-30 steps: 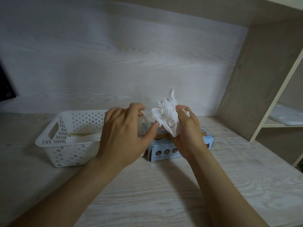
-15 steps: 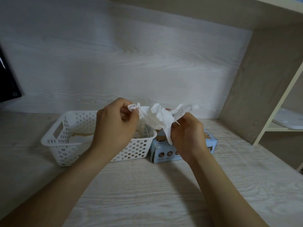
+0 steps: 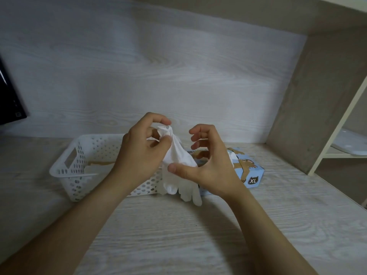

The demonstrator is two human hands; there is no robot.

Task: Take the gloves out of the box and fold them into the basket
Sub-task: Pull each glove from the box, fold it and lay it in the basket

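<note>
White thin-film glove (image 3: 177, 155): only a pinch at the cuff holds it, so it could slip from my left hand (image 3: 139, 153) and drop on the table (image 3: 178, 235), short of the basket (image 3: 76, 185). It hangs from those fingers, tips dangling just above the table. My right hand (image 3: 210, 161) is loose and grips nothing, its thumb lying across the glove's middle.
</note>
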